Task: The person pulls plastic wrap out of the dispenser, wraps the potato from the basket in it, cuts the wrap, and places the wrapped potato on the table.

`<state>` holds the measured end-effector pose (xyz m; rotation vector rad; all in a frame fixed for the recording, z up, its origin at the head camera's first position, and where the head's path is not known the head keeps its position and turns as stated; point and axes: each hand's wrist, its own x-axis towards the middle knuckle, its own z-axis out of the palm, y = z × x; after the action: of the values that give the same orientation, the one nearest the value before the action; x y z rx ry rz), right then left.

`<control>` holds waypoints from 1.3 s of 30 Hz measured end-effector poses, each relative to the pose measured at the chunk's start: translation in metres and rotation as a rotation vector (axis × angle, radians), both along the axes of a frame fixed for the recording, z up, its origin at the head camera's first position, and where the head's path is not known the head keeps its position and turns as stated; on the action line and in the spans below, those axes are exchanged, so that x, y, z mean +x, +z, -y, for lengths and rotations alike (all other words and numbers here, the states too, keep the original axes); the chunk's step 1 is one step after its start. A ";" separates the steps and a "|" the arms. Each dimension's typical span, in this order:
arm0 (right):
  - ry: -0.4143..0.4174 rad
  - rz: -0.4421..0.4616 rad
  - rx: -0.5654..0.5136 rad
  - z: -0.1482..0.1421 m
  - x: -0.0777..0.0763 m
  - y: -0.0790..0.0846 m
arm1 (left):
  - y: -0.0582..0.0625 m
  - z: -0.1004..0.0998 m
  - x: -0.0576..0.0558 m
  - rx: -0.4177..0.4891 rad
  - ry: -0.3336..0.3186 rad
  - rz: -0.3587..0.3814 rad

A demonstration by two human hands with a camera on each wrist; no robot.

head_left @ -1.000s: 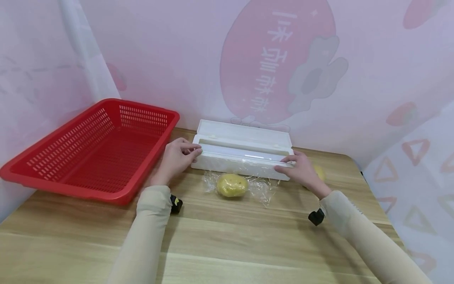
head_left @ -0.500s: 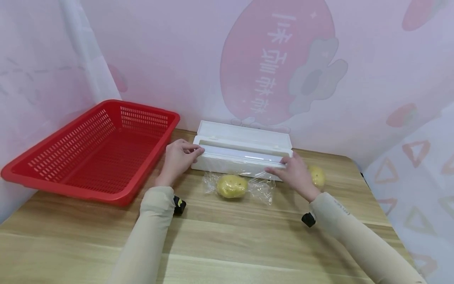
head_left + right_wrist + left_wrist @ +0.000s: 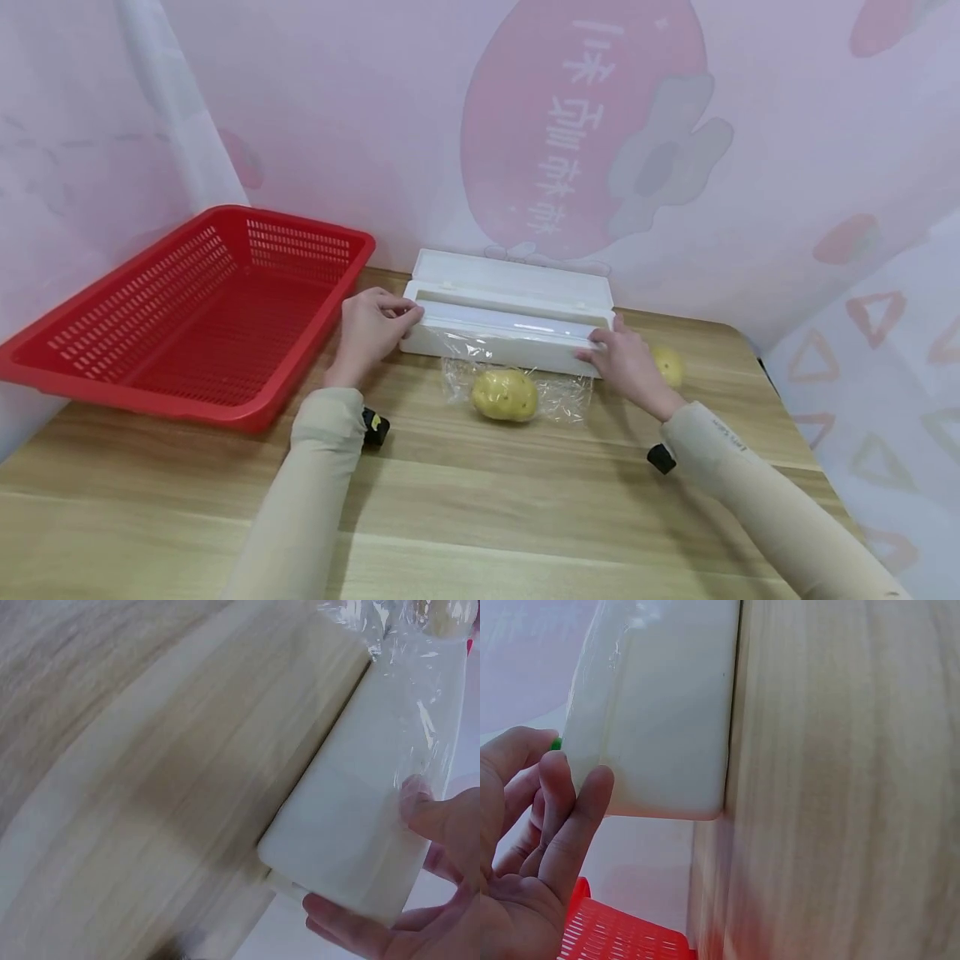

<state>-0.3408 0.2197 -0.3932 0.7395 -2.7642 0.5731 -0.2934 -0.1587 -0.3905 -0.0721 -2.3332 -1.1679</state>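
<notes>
A white cling film box [image 3: 495,340] lies with its lid raised behind it and a roll inside. At its left end my left hand [image 3: 375,327] holds the top front corner between thumb and fingers; a small green piece [image 3: 556,743] shows beside the fingertips in the left wrist view. My right hand [image 3: 628,367] grips the right end, with the thumb on the front face and fingers round the end in the right wrist view. Clear film [image 3: 564,398] runs from the box down over a potato [image 3: 505,395] in front of it.
A second potato [image 3: 667,367] sits behind my right hand. A large red plastic basket [image 3: 258,412] stands to the left on the wooden table [image 3: 480,517]. A printed pink and white curtain [image 3: 360,108] hangs directly behind the box.
My right hand has shifted left along the box front, then back toward its right end. The potato has rolled slightly right, and its film lies flatter. My left hand stays at the left end.
</notes>
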 end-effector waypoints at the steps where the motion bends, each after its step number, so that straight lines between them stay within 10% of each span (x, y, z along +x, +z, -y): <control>1: 0.007 0.000 0.000 0.000 0.000 0.001 | 0.001 0.000 0.000 0.000 0.005 -0.003; 18: 0.052 0.035 -0.069 -0.014 -0.005 0.003 | 0.007 -0.005 0.000 -0.052 0.066 0.006; 29: 0.009 0.169 -0.118 -0.020 -0.003 0.000 | 0.014 -0.037 0.003 -0.315 0.000 0.073; 39: 0.117 0.413 -0.374 -0.039 -0.004 0.003 | 0.010 -0.042 0.003 -0.309 0.040 -0.003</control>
<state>-0.3450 0.2591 -0.3900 0.7648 -2.8410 1.3594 -0.2899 -0.1164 -0.3803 -0.1357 -2.4815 -0.7787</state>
